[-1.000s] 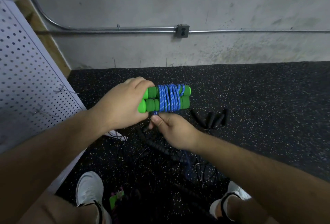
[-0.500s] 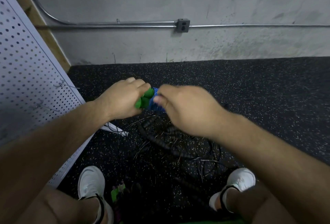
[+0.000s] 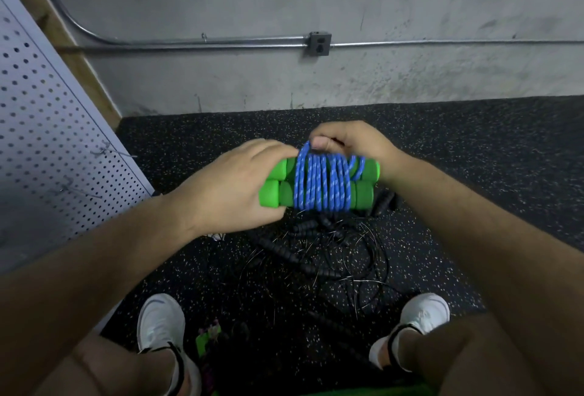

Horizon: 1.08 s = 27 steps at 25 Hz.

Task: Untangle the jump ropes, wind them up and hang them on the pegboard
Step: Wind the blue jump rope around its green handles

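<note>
A jump rope with two green foam handles point(image 3: 271, 195) lies side by side in front of me, its blue cord point(image 3: 322, 185) wound many times around both. My left hand point(image 3: 230, 187) grips the left ends of the handles. Above and behind the bundle, my right hand point(image 3: 350, 143) pinches the blue cord at the top of the coil between thumb and fingers. A tangle of black jump ropes point(image 3: 319, 247) with ribbed black handles lies on the floor below. The white pegboard point(image 3: 47, 149) stands at the left with wire hooks point(image 3: 110, 152) sticking out.
The floor is black speckled rubber point(image 3: 474, 149). A grey concrete wall with a metal conduit and an outlet box point(image 3: 319, 43) closes the far side. My two white shoes point(image 3: 161, 323) frame the black tangle. Something green and pink point(image 3: 208, 335) lies between my feet.
My right hand went from below the bundle, across its front, to above and behind it, carrying the blue cord. More turns sit on the handles. The left hand kept its grip.
</note>
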Tool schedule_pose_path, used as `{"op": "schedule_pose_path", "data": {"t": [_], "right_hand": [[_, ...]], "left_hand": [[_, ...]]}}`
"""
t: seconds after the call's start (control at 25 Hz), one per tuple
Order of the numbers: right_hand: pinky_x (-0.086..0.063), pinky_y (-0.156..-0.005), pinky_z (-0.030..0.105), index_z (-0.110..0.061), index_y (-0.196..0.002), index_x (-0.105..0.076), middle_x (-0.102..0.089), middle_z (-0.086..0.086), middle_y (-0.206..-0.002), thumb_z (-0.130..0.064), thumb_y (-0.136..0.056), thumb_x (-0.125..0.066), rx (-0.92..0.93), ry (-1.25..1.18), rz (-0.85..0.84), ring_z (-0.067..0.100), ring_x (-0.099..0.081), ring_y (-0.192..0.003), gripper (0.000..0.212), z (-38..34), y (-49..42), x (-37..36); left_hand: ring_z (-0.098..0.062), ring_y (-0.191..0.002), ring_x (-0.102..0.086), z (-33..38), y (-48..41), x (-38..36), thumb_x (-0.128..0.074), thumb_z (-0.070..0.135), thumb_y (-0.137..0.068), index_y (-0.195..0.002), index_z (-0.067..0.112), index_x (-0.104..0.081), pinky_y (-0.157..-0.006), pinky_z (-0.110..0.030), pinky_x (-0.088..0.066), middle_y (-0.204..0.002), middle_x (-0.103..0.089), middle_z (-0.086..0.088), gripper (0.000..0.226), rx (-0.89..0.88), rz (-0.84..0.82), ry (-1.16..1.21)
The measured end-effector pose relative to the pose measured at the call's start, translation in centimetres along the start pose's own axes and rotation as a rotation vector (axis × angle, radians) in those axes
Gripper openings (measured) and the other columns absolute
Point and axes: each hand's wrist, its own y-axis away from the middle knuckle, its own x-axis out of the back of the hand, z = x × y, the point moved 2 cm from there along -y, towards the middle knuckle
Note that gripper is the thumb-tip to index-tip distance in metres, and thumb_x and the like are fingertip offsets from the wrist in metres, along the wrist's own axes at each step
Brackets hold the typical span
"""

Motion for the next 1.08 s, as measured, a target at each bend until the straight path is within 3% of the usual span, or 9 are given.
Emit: {"op": "schedule_pose_path", "data": {"t": [0.08, 0.16, 0.32, 0.4, 0.48, 0.64, 0.72, 0.92, 1.08], "right_hand": [[-0.047, -0.062, 0.018, -0.023, -0.074, -0.052, -0.054, -0.006, -0.072, -0.007, -0.098, -0.057, -0.164, -0.097, -0.053, 0.003, -0.052, -0.065, 0.029, -0.7, 0.8, -1.6], [-0.038, -0.055, 0.015, -0.028, -0.067, -0.047, -0.047, -0.013, -0.062, -0.009, -0.104, -0.049, -0.141, 0.024, -0.068, 0.0, -0.05, -0.055, 0.041, -2.6, 0.9, -5.0], [-0.033, -0.064, 0.033, -0.005, -0.099, -0.057, -0.064, 0.016, -0.086, -0.023, -0.108, -0.041, 0.011, 0.065, 0.033, 0.034, -0.059, -0.077, 0.025, -5.4, 0.3, -8.4], [-0.032, -0.063, 0.035, -0.004, -0.107, -0.056, -0.063, 0.017, -0.091, -0.023, -0.107, -0.042, 0.084, 0.177, 0.128, 0.036, -0.058, -0.078, 0.024, -5.6, 0.4, -8.1], [-0.044, -0.066, 0.038, -0.005, -0.113, -0.062, -0.063, 0.011, -0.095, -0.023, -0.105, -0.049, 0.173, 0.232, 0.291, 0.031, -0.06, -0.081, 0.024, -6.6, 1.0, -7.3], [-0.051, -0.08, 0.021, -0.006, -0.102, -0.074, -0.07, 0.001, -0.095, -0.009, -0.09, -0.071, 0.282, -0.022, 0.56, 0.01, -0.064, -0.087, 0.013, -7.5, 1.1, -6.2], [-0.047, -0.083, 0.016, -0.006, -0.098, -0.075, -0.068, -0.002, -0.095, -0.005, -0.087, -0.076, 0.3, -0.16, 0.562, 0.004, -0.062, -0.088, 0.01, -7.8, 1.1, -5.6], [-0.052, -0.088, 0.033, 0.002, -0.099, -0.075, -0.065, 0.009, -0.1, -0.008, -0.09, -0.073, 0.393, -0.17, 0.581, 0.019, -0.063, -0.095, 0.014, -7.6, 0.8, -4.1], [-0.055, -0.083, 0.032, -0.012, -0.112, -0.072, -0.072, -0.003, -0.09, -0.018, -0.091, -0.074, 0.197, -0.251, 0.557, 0.01, -0.067, -0.086, 0.022, -6.8, 1.0, -2.2]], "left_hand": [[-0.008, -0.103, -0.053, 0.0, -0.2, 0.9, -0.081, 0.032, -0.072, -0.132, 0.015, -0.05, -0.088, -0.016, -0.035, -0.118, -0.056, 0.006, 0.069, 0.142, 0.175, 0.066], [-0.002, -0.096, -0.048, -0.6, -0.5, 1.3, -0.085, 0.035, -0.072, -0.127, 0.012, -0.049, -0.081, -0.017, -0.036, -0.114, -0.052, 0.008, 0.07, 0.206, 0.293, 0.069], [-0.005, -0.094, -0.054, -2.9, -0.8, 1.2, -0.079, 0.043, -0.082, -0.125, 0.026, -0.044, -0.079, -0.026, -0.043, -0.118, -0.054, 0.011, 0.058, 0.346, 0.277, 0.139], [-0.003, -0.088, -0.056, -3.6, -0.9, 1.3, -0.075, 0.043, -0.086, -0.117, 0.029, -0.041, -0.079, -0.02, -0.043, -0.11, -0.056, 0.011, 0.049, 0.423, 0.317, 0.269], [0.005, -0.09, -0.059, -4.0, -1.0, 1.1, -0.07, 0.041, -0.091, -0.115, 0.026, -0.04, -0.079, -0.011, -0.043, -0.107, -0.059, 0.012, 0.041, 0.485, 0.334, 0.433], [-0.015, -0.107, -0.065, -4.2, -1.1, 0.3, -0.062, 0.038, -0.098, -0.119, 0.026, -0.04, -0.094, -0.042, -0.054, -0.12, -0.065, -0.001, 0.032, 0.573, 0.31, 0.696], [-0.017, -0.103, -0.068, -3.5, -1.1, 0.3, -0.06, 0.033, -0.1, -0.118, 0.036, -0.037, -0.087, -0.045, -0.058, -0.124, -0.065, -0.005, 0.029, 0.555, 0.312, 0.835], [-0.012, -0.093, -0.07, -2.4, -1.1, 0.8, -0.053, 0.019, -0.105, -0.129, 0.046, -0.05, -0.067, -0.026, -0.059, -0.119, -0.068, 0.002, 0.037, 0.514, 0.308, 0.978], [-0.032, -0.086, -0.07, -2.0, -1.3, 1.3, -0.044, 0.011, -0.106, -0.108, 0.028, -0.07, -0.065, -0.055, -0.06, -0.105, -0.071, -0.015, 0.032, 0.614, 0.323, 1.214]]}}
